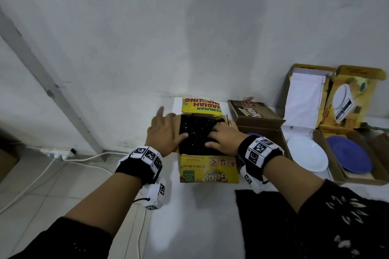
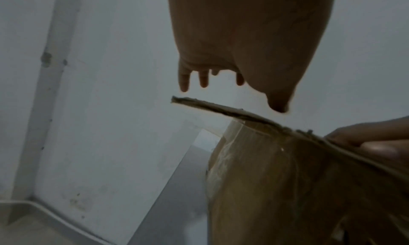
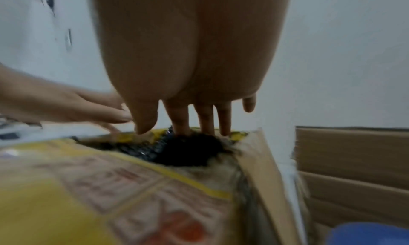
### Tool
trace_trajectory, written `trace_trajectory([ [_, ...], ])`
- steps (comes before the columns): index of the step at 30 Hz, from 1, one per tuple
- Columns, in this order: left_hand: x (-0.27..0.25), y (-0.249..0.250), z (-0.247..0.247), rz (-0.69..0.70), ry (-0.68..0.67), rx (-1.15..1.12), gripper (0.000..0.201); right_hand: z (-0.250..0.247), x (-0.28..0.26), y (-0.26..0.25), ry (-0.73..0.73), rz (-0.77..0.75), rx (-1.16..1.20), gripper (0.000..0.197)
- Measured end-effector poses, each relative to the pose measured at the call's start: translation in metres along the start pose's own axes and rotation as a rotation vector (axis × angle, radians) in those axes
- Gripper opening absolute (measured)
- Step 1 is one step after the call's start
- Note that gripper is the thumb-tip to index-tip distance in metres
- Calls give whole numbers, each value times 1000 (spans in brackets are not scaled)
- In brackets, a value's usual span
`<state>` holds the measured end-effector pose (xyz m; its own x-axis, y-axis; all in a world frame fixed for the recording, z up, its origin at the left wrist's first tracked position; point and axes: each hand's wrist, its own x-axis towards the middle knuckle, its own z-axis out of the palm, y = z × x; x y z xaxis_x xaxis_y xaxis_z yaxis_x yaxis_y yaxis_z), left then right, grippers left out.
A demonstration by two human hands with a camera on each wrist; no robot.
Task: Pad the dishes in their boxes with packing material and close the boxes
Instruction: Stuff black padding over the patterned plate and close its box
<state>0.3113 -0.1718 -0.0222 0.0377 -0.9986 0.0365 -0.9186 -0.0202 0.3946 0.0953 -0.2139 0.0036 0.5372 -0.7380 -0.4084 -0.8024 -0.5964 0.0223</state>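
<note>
A yellow drink carton (image 1: 208,168) stands open on the white table, filled with black packing material (image 1: 197,132). My right hand (image 1: 223,139) presses flat on that material, its fingers (image 3: 204,119) straight and dug into the black padding (image 3: 188,152). My left hand (image 1: 164,134) lies open over the carton's left brown flap (image 2: 221,108), with the thumb touching the padding. In the left wrist view the left hand (image 2: 230,70) hovers just above the flap's edge. No dish shows inside this carton.
To the right stand an open brown box (image 1: 256,115), a white plate (image 1: 307,153), a blue plate (image 1: 349,153) in a box, and a scale's box (image 1: 349,99). More black padding (image 1: 273,227) lies at the table's front. A power strip (image 1: 59,152) and cables lie on the floor at left.
</note>
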Motion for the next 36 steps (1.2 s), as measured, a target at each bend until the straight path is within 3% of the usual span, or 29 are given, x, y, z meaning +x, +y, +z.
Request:
trace_trajectory([
  [3,2,-16,-3,-303,-16,-225,73,-3,-10,-28,105,-129,167,52],
  [6,3,-32,-6,-443,-94,-406,68,8,-13,-55,20,-178,343,56],
  [10,3,-34,-15,-405,37,-566,44,26,-10,-67,24,-200,280,50],
  [13,0,-18,-24,-280,71,-748,29,25,-17,-65,106,-192,431,43],
  [16,-1,0,-25,-172,-48,-817,33,26,-28,-47,351,-63,487,32],
  [18,0,5,-15,-50,-89,-681,34,30,-36,-28,520,97,490,23],
  [20,0,7,-2,-26,-125,-548,38,35,-46,-12,611,301,577,17],
  [23,-3,11,14,-102,-198,-401,43,44,-53,4,488,594,763,23],
  [27,-4,10,21,-121,-179,-354,48,55,-51,5,314,682,971,40],
  [30,-4,7,19,-113,-162,-326,49,58,-46,-1,340,740,1282,42],
  [34,-3,3,15,-129,-140,-310,51,54,-46,-13,477,805,1861,21],
  [36,-4,0,15,-143,-131,-317,52,51,-45,-16,656,836,2033,44],
])
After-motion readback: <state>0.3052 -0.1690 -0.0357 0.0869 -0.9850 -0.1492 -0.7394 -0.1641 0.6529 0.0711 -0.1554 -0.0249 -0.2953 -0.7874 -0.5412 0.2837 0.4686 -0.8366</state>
